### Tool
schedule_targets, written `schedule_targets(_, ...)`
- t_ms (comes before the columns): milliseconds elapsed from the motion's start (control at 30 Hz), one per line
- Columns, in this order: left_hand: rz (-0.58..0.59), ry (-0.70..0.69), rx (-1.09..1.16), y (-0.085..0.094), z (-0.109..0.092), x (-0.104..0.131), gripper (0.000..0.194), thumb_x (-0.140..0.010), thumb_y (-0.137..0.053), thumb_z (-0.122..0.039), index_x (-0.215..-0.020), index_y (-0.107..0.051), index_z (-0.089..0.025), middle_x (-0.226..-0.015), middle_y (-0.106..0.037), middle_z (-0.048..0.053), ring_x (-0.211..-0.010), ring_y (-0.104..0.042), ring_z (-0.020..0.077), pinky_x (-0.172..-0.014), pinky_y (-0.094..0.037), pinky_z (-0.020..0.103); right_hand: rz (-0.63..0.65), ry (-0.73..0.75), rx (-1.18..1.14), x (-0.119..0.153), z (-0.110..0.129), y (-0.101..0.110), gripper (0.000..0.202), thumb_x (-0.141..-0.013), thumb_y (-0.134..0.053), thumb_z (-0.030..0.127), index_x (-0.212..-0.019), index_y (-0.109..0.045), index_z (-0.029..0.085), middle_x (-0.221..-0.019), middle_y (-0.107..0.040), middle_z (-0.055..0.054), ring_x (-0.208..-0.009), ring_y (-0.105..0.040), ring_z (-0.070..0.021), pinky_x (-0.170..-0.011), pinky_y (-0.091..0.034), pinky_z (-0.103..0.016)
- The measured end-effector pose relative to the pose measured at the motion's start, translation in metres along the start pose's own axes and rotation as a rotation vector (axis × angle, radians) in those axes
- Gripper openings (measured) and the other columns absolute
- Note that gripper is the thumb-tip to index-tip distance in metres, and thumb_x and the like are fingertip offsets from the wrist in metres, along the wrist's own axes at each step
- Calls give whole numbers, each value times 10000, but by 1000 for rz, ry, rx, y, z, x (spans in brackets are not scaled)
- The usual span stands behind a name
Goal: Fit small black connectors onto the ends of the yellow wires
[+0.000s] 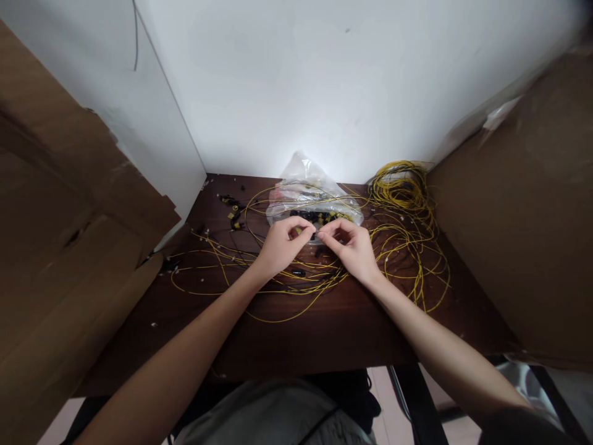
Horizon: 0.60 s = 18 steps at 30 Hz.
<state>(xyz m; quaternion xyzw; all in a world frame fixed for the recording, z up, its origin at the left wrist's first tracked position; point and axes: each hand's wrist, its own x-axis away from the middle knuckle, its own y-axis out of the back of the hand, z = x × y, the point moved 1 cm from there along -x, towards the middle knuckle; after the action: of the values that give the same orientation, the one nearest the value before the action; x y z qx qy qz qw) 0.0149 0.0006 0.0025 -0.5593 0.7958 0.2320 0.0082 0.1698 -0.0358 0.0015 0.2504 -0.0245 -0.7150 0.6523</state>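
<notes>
Over the middle of the dark wooden table (338, 334), my left hand (285, 244) and my right hand (352, 247) meet almost fingertip to fingertip. Each pinches thumb against forefinger. Whatever lies between the fingertips is too small to make out. Just behind the hands sits a clear plastic bag (301, 170), with small black and yellow parts (331, 216) at its near side. Thin yellow wires (282, 321) with dark stretches run in loops under and around both hands. A small black piece (299, 272) lies below them among the wires.
A thick coil of yellow wire (398, 185) lies at the back right. Black and yellow connectors (236, 216) are scattered at the back left, with small white scraps about. Cardboard sheets (69, 235) flank the table on both sides, and a white wall (296, 86) closes the back.
</notes>
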Motion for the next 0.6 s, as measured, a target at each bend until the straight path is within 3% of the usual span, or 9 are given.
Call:
schedule_targets(233, -152, -117, -349, 7, 5, 2, 168, -776, -521, -145, -858, -665, -166, -813, -643, 19, -618, -506, 105, -635, -426, 251, -65, -50, 12, -4, -2, 3, 113, -752, -618, 256, -770, -624, 145, -712, -626, -23, -613, -546, -119, -591, -429, -249)
schedule_targets(400, -147, -149, -581, 10, 4, 4, 181, -802, -506, -172, -894, -660, -198, -899, -633, 30, -898, -522, 186, -761, -449, 308, -59, -6, 123, -6, -2, 6, 84, -768, -590, 230, -761, -624, 153, -716, -622, -16, -626, -549, -121, -593, -422, -246)
schedule_targets(600, -160, -160, -651, 14, 5, 4, 185, -815, -497, -176, -893, -664, -190, -984, -631, 32, -949, -470, 201, -858, -433, 338, -32, 60, 242, -5, -1, 5, 75, -777, -570, 203, -745, -622, 160, -747, -632, -16, -672, -563, -131, -634, -427, -253)
